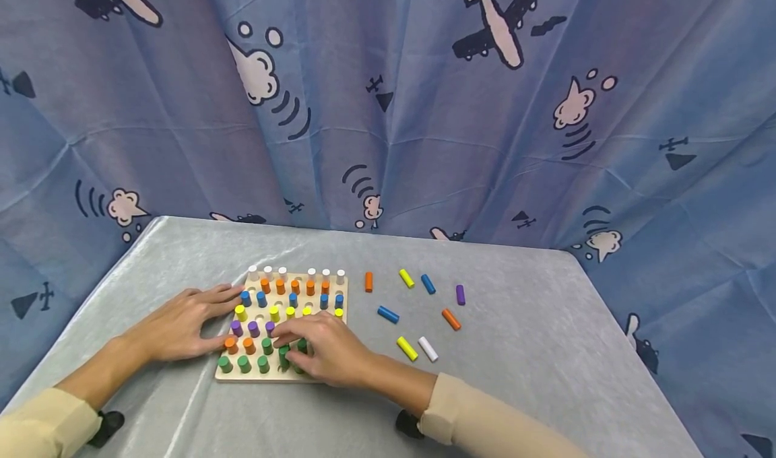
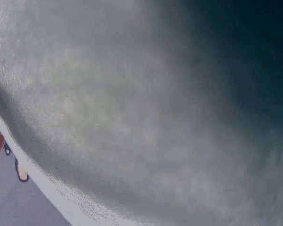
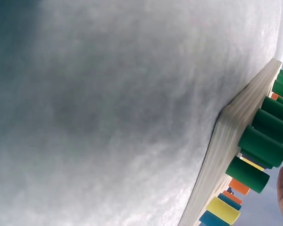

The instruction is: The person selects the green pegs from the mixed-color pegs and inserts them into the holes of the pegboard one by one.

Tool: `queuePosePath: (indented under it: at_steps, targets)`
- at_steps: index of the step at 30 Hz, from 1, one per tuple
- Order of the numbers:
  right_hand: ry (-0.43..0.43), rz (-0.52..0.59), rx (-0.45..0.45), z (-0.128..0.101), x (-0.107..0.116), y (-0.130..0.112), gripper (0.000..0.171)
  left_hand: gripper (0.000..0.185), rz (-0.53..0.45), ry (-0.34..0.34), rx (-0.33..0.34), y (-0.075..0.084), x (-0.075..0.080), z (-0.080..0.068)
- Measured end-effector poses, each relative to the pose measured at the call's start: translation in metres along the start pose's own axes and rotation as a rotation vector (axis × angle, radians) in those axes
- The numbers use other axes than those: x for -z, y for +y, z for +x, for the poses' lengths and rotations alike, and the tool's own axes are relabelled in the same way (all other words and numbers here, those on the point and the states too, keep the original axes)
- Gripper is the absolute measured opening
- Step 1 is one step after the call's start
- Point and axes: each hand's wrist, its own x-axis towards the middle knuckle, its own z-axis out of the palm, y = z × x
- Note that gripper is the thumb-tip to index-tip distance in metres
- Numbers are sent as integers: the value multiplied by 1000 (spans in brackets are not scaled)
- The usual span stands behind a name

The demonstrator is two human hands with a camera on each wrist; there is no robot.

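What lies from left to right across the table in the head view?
Left hand → peg board → right hand → loose orange peg → loose white peg → loose purple peg.

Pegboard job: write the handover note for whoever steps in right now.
Left hand: flat, fingers straight, steadying the pegboard at its left edge.
Right hand: fingers curled around a green peg in the near row.
Done: most holes filled, in rows by colour.
Left: a few empty holes; eight loose pegs lie on the table to the board's right.
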Motion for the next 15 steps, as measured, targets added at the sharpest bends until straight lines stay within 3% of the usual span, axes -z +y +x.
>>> queuePosePath:
  at_steps: [15]
  targets:
    - [-42,21,-24,0,-7,4,36,65,5,-3,5,1,0,1]
